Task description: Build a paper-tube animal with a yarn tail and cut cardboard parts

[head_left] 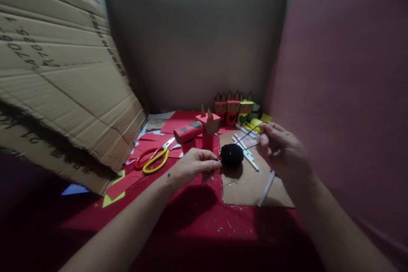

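A ball of black yarn (232, 155) sits between my hands, over the left part of a cardboard sheet (242, 193). My left hand (200, 163) pinches a strand of the yarn just left of the ball. Higher up on the right, my right hand (279, 146) pinches another stretch, and strands run from its fingers down to the ball. Right behind my left hand stands a red paper animal figure (208, 129) with a boxy cardboard head, pointed ears and a red tube body with dark patches.
Scissors (156, 159) with red and yellow handles lie left of the figure among red paper pieces (127, 185). White sticks (247, 153) lie on the cardboard. Several smaller animal figures (233, 110) stand at the back right. A large cardboard panel (63, 63) leans in from the left.
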{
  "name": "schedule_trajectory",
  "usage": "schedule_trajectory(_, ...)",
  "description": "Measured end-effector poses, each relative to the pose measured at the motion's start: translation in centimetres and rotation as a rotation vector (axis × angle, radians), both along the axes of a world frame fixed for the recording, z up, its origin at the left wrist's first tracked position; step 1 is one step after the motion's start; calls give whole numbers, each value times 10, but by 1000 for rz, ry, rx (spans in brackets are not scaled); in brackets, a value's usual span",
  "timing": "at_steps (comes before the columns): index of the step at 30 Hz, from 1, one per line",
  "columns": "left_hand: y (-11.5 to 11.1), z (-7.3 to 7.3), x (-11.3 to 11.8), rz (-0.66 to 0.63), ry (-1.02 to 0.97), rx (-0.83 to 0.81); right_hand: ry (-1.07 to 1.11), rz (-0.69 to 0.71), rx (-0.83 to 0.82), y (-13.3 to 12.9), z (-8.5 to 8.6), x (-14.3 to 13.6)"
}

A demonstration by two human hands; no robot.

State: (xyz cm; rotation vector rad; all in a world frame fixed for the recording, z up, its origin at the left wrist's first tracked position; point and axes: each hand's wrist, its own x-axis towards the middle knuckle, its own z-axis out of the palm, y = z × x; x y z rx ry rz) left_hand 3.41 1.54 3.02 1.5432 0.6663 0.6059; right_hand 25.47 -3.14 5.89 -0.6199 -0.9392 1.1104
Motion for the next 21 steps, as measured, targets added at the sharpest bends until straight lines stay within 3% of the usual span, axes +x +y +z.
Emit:
schedule_trajectory(6, 2, -6, -2, 12, 38, 9, 157, -8, 15, 2, -7, 2)
schedule_trajectory(12, 2, -6, -5, 50, 53, 34, 157, -52, 3, 3, -11, 4)
schedule_trajectory(21, -6, 3, -7, 186, 6, 155, 157, -65, -34, 0, -11, 2)
